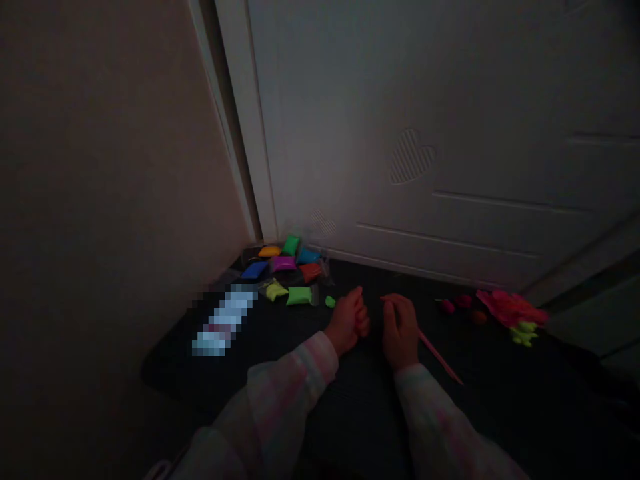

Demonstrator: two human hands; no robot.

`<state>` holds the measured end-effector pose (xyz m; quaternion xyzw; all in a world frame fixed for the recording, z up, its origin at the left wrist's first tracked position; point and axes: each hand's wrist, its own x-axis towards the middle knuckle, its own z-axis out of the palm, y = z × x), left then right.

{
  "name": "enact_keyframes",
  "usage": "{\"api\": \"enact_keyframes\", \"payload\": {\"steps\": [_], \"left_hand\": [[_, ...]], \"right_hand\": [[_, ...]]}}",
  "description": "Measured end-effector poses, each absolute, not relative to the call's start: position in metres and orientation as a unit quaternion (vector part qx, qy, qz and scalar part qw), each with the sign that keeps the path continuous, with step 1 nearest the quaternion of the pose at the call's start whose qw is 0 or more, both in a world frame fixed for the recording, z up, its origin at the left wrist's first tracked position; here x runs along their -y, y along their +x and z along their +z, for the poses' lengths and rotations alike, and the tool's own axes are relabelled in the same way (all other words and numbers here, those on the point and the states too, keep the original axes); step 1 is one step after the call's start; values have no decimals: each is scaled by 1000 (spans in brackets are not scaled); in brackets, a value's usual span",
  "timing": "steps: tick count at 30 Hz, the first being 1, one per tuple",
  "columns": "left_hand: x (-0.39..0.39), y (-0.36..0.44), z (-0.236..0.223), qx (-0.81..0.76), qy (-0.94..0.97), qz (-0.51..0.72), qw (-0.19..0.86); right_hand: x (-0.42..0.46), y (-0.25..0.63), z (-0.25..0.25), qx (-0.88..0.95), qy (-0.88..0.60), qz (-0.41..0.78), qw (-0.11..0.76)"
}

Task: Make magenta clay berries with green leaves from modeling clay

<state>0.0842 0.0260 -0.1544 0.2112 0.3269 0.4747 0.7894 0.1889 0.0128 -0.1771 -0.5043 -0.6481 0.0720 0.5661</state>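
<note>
My left hand (pixel 347 323) is closed above the dark table, its fingers curled in; anything inside them is hidden. Facing it across a small gap, my right hand (pixel 401 332) has bent fingers with the thumb drawn against them, and what they may hold cannot be made out. A thin pink stick-like tool (pixel 441 358) slants out from beside the right wrist; whether the hand touches it is unclear. Just left of my left hand lies a small green lump of clay (pixel 330 301). Near it are a light green clay packet (pixel 299 296) and a yellow clay packet (pixel 275 290).
More coloured packets, including a purple one (pixel 284 263) and a blue one (pixel 254 270), lie at the table's back left. A bright blurred-out rectangle (pixel 225 321) is at left. Pink ruffled clay (pixel 513 308) and yellow clay (pixel 524 333) sit right. A white panel (pixel 320 133) rises behind.
</note>
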Motion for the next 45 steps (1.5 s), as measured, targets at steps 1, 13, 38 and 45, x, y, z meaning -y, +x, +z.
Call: {"api": "enact_keyframes", "payload": {"steps": [1, 13, 38, 45], "left_hand": [[-26, 82, -155, -327, 215, 473, 789], [-19, 63, -161, -281, 253, 453, 808], [-22, 64, -158, -337, 318, 429, 775], [-23, 65, -160, -331, 315, 427, 781]], "right_hand": [[-13, 189, -177, 647, -506, 71, 566], [-12, 187, -176, 643, -513, 89, 561], [-30, 272, -154, 449, -755, 13, 478], [-31, 295, -162, 418, -858, 102, 281]]}}
